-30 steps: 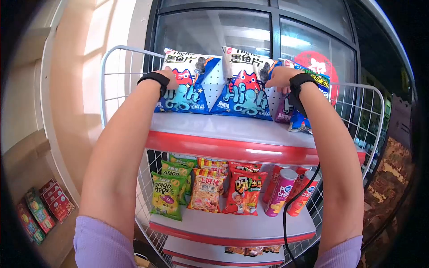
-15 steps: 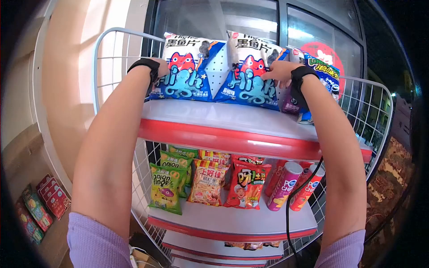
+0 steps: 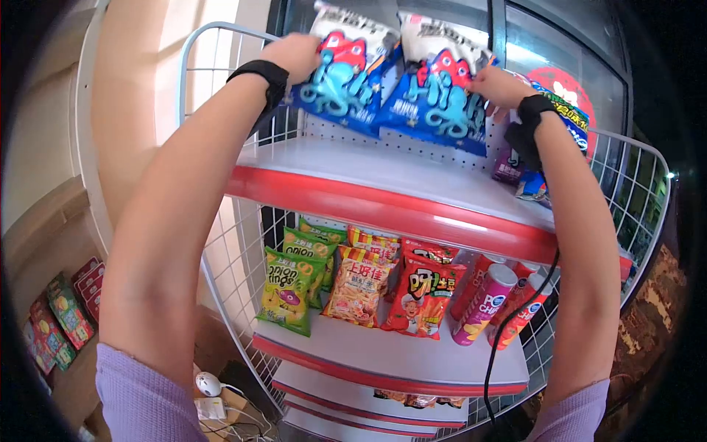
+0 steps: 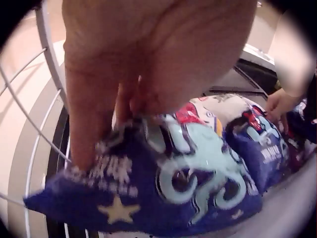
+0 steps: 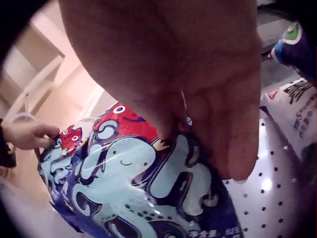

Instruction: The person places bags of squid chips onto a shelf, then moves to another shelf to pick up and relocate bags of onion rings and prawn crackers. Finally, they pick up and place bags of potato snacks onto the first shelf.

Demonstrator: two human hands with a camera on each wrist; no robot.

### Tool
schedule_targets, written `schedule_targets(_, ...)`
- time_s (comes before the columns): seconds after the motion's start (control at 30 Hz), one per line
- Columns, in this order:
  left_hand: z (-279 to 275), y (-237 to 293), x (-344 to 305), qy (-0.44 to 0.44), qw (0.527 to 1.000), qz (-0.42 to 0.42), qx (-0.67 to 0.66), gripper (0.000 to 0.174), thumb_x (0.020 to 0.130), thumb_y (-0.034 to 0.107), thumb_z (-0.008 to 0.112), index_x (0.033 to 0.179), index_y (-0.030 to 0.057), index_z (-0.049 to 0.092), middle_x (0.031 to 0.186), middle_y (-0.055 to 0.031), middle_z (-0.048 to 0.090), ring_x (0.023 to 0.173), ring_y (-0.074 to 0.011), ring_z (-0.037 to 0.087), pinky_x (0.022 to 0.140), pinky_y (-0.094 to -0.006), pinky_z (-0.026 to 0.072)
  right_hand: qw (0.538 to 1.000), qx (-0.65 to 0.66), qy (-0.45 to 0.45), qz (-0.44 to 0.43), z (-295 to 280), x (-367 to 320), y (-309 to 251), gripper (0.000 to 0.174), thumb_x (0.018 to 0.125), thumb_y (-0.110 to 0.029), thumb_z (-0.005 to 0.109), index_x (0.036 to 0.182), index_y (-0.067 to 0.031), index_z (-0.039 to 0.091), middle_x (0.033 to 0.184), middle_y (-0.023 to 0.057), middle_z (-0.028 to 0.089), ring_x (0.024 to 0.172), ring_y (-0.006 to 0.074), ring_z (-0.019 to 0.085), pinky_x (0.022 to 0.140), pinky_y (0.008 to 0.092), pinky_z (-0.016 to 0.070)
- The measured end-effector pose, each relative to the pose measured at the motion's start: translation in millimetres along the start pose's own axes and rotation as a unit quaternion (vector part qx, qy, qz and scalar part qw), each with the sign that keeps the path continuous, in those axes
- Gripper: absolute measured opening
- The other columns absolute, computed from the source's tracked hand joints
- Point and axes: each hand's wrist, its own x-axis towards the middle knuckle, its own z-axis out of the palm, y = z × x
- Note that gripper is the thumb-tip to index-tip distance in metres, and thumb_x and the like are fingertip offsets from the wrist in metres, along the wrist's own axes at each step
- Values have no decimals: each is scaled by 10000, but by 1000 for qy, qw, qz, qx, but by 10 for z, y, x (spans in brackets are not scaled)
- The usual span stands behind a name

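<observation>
In the head view, the left hand [image 3: 293, 57] pinches the left side of one puffy blue and white bag [image 3: 345, 70], the left bag, and the right hand [image 3: 502, 87] pinches the right side of its twin, the right bag [image 3: 442, 85]. Both hands are nearly closed, with just the bag edges in their fingers. The two bags sit between the hands, side by side and a bit tipped, and they look lifted up over the top shelf [image 3: 383, 173]. Each has a red cat and a light blue octopus on it. Just past the right hand, a purple bag [image 3: 507, 163] and a blue and yellow bag [image 3: 571, 121] stand on the top shelf. Below the hands, the lower shelf [image 3: 449, 367] has green bags [image 3: 289, 291], yellow and red bags [image 3: 357, 286], red bags [image 3: 421, 300] and tall cans [image 3: 484, 303]. A black cord [image 3: 499, 339] hangs in front of the cans. In the left wrist view, the left hand is big and right over the left bag, its fingers bent down on it. The bag's gold star shows under the hand. White wires [image 4: 42, 114] are to the left of that hand, and the right hand is farther off at the right bag. In the right wrist view, the right hand's thumb and fingers hold the edge of the right bag. A white board with little holes [image 5: 265, 193] is just beside its fingertips. The left hand is farther off, touching the left bag.
</observation>
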Motion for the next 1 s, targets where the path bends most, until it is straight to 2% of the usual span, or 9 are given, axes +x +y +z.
schedule_targets(0.2,-749,174,-157,178,983,-17,53,218,847,206,501,1005,69,564,915,-231,624,887,-426,578,761,-522,460,981,88,151,-89,-351,75,-114,403,909,-361,520,1118,-26,602,948,129,623,656,229,641,494,357,570)
schedule_targets(0.23,-850,157,-233,245,964,28,97,162,890,187,496,933,34,527,792,-163,612,759,-320,611,677,-421,469,972,112,173,-111,-370,-21,-164,411,909,-377,521,1119,-33,603,955,116,622,703,218,638,523,353,570)
schedule_targets(0.27,-1214,519,-495,223,974,-46,11,230,860,208,470,950,24,574,892,-246,623,874,-393,603,770,-468,472,962,137,194,-133,-400,-116,-218,419,909,-393,522,1120,-40,604,962,103,621,751,207,634,552,348,570)
schedule_targets(0.4,-1789,611,-735,272,960,-36,55,204,857,182,475,929,17,572,853,-241,615,832,-407,593,727,-470,460,937,228,182,-192,-608,-329,-317,475,889,-479,546,1097,-59,619,962,67,611,828,174,600,650,338,557)
schedule_targets(0.53,-2822,997,-1393,264,954,-95,108,189,857,155,496,923,-8,565,788,-218,593,737,-357,594,668,-396,469,903,171,260,-298,-814,-817,-880,536,857,-625,511,1025,-132,637,904,29,611,828,134,609,683,295,534)
schedule_targets(0.7,-2883,901,-1809,339,939,-63,5,269,887,118,531,1128,12,587,906,-126,674,739,-275,611,718,-333,491,890,134,269,-342,-836,-617,-765,523,873,-608,508,1044,-135,652,865,12,621,809,111,596,665,260,485)
schedule_targets(0.87,-5844,2690,-4961,269,842,-313,347,137,928,121,499,860,5,474,682,-10,381,620,-67,333,518,-249,300,724,341,108,-589,20,-3644,-3030,315,921,-325,533,981,-47,668,754,46,576,710,143,555,620,270,438)
schedule_targets(0.97,-6495,4165,-6084,252,750,-423,441,61,924,29,449,908,-14,489,743,-46,371,696,-108,376,623,-244,365,648,337,89,-677,473,-5051,-3220,238,879,-156,563,730,30,565,635,166,467,628,257,497,581,377,375)
schedule_targets(1.0,-6715,4664,-6475,231,691,-474,494,83,925,32,442,950,-21,501,763,-89,420,711,-154,424,667,-277,402,684,322,-17,-654,535,-5489,-3235,252,848,-145,579,676,28,520,645,169,475,620,311,476,591,412,368)
